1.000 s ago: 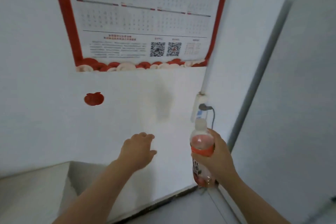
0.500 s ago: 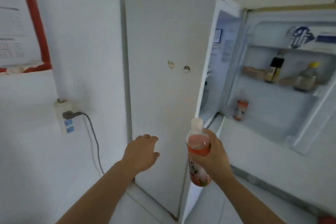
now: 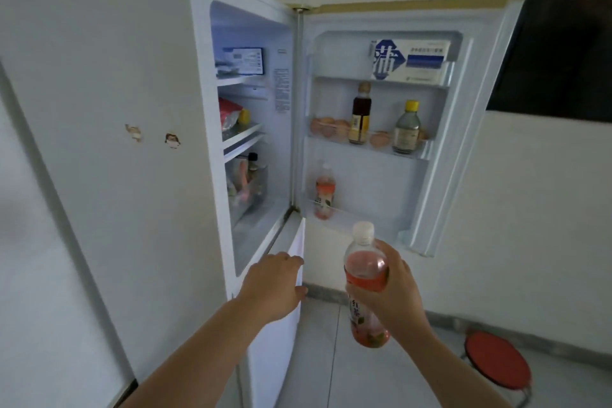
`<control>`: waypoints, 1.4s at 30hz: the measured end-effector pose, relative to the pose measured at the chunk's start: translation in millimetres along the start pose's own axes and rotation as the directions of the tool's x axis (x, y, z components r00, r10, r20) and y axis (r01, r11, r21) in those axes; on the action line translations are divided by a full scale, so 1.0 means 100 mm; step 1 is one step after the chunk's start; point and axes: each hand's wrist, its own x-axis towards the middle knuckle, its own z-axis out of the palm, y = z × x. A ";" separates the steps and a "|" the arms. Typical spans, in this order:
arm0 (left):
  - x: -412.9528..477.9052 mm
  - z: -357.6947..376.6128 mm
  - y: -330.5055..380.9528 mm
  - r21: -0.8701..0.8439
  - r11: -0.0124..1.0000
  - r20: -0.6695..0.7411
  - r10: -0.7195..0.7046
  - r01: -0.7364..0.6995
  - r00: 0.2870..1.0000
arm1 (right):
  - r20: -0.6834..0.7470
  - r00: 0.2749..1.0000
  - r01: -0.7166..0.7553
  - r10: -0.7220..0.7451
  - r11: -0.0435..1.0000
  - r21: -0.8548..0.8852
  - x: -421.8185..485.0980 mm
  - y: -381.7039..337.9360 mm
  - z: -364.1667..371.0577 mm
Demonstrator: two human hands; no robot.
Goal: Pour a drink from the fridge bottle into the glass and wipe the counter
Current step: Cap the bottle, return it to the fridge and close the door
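My right hand (image 3: 395,288) grips a clear plastic bottle (image 3: 364,270) of pinkish-red drink with a white cap, held upright in front of the open white fridge (image 3: 132,175). My left hand (image 3: 275,285) is stretched forward below the fridge compartment, fingers loosely curled, holding nothing. The fridge door (image 3: 463,175) stands swung open to the right. A second, similar red-drink bottle (image 3: 324,190) stands on the lowest door shelf. No glass or counter is in view.
The door shelves hold a dark sauce bottle (image 3: 361,113), a yellow-capped bottle (image 3: 406,127), eggs (image 3: 328,127) and a blue-white box (image 3: 409,60). Food sits on the inner shelves. A red round stool (image 3: 495,359) stands on the tiled floor at lower right.
The view has swung right from the calendar wall to the open fridge. Both hands keep their pose, the right one still holding the bottle.
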 end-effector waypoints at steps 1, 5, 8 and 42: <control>0.13 0.00 0.04 0.006 1.000 0.006 0.022 -0.022 1.000 | -0.013 1.000 -0.010 0.010 1.000 -0.003 0.08 0.05 -0.02; 0.73 0.02 0.13 0.017 0.995 0.014 0.095 -0.095 0.995 | -0.068 0.997 -0.033 0.032 0.999 -0.021 0.52 0.21 -0.07; 1.20 0.03 0.10 0.002 0.991 -0.013 0.133 -0.133 0.991 | -0.111 0.993 -0.036 0.033 0.999 -0.023 0.89 0.27 -0.04; 4.39 -0.54 -0.20 0.139 0.900 -0.645 0.398 -0.412 0.652 | -0.117 0.987 -0.110 0.112 0.994 0.022 3.77 0.90 0.78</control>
